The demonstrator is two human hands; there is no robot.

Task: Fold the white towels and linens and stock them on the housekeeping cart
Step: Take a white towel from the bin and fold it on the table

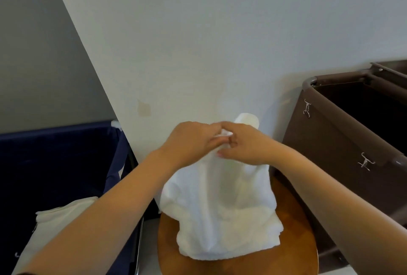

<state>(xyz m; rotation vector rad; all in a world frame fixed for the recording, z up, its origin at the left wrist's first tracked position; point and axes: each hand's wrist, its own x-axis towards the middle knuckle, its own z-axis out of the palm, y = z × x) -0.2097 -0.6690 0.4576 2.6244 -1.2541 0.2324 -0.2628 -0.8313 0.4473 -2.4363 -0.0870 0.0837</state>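
Note:
A white towel (220, 204) hangs from both my hands, with its lower part bunched on a round wooden seat (293, 244). My left hand (189, 140) grips the towel's top edge with curled fingers. My right hand (244, 142) pinches the same edge right beside it, the two hands touching. A fold of the towel sticks up behind my right hand.
A dark blue fabric bin (66, 164) stands at the left with a pale cloth (55, 226) draped inside it. A brown fabric cart bag (343, 142) with metal hooks stands at the right. A white wall (220, 43) rises straight ahead.

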